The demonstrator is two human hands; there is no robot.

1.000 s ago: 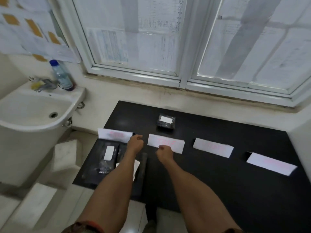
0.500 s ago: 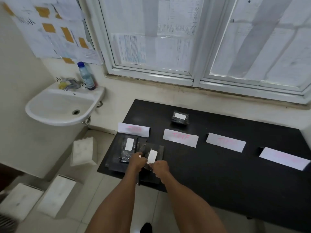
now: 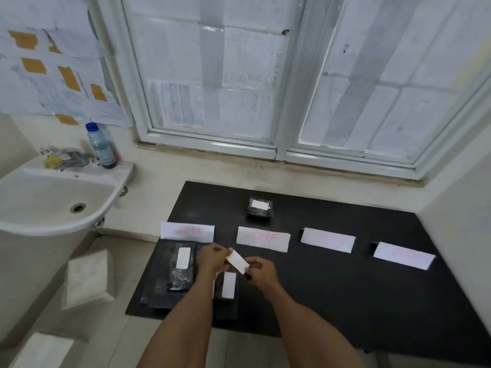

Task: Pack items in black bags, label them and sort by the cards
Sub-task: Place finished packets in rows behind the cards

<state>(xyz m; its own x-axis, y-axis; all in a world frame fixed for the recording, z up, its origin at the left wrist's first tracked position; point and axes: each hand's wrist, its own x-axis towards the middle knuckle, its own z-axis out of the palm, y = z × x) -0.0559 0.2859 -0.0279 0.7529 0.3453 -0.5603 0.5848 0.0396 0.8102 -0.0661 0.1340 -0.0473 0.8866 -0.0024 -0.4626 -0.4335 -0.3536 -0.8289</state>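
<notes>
We see each grip pinching one white label (image 3: 237, 261), the left hand (image 3: 212, 257) at its upper end and the right hand (image 3: 261, 272) at its lower end, holding it tilted over the black counter (image 3: 345, 301). Just below the label lies a black bag (image 3: 225, 306) with a white sticker, and left of the label a second black bag (image 3: 180, 280), also stickered. Beyond the label we find four white cards (image 3: 263, 239) in a row with faint red writing, a third bag (image 3: 259, 212) behind them, and well left of the label a sink (image 3: 39, 197) with a bottle (image 3: 102, 146) on its rim
</notes>
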